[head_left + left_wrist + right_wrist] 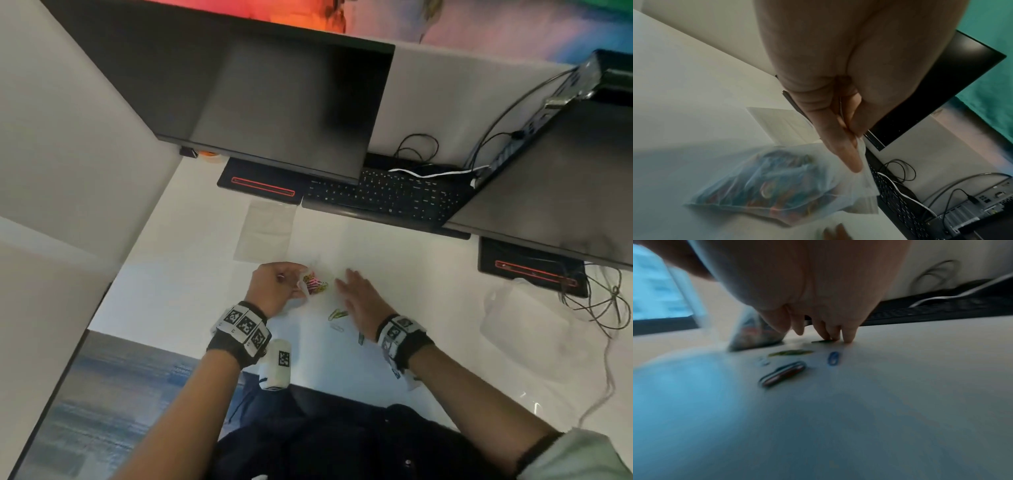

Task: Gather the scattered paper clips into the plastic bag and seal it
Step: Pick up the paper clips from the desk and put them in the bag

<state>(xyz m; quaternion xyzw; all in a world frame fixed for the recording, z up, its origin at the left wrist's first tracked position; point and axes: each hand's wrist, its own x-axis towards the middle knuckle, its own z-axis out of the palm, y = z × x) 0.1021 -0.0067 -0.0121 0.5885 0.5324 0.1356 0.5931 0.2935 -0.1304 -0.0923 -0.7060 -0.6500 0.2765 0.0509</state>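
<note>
My left hand (274,286) pinches the top edge of a clear plastic bag (777,186) that holds several coloured paper clips (315,284) and rests on the white desk (428,274). The pinch shows in the left wrist view, thumb and forefinger on the bag's mouth (859,155). To its right my right hand (356,294) lies low over the desk with straight fingers, the fingertips (847,337) touching the surface. Loose clips lie under and beside it: green ones (337,313), a white one (337,328), a blue one (833,358) and a dark one (783,374).
A second, empty clear bag (265,229) lies flat behind the hands. Further back are a black keyboard (387,197), two monitors (274,102) and their bases. A clear plastic container (524,318) and tangled cables (603,301) sit at the right.
</note>
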